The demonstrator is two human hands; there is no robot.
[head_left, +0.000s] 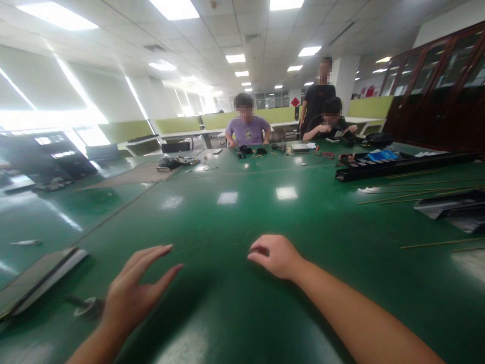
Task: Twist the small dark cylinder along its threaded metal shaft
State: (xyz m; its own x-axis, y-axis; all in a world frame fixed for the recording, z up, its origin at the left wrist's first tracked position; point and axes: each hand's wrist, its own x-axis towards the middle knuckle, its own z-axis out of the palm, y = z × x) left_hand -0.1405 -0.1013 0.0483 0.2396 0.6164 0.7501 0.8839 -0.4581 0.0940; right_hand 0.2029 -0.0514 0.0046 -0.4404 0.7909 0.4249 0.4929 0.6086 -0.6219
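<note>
My left hand (132, 288) hovers over the green tabletop (212, 227) with thumb and fingers spread wide and nothing between them. Beside its wrist, partly hidden, lies a blurred dark object with a pale ring (89, 307). My right hand (278, 257) is at the centre, its fingers curled towards the thumb. A tiny dark speck shows at those fingertips, too small to name.
At left lies a grey flat folder-like item (38, 283), with a white tube (25, 242) beyond it. Long black trays (401, 164) and thin rods (401, 194) occupy the right. Cluttered parts (176, 162) lie farther off. Several people are across the table.
</note>
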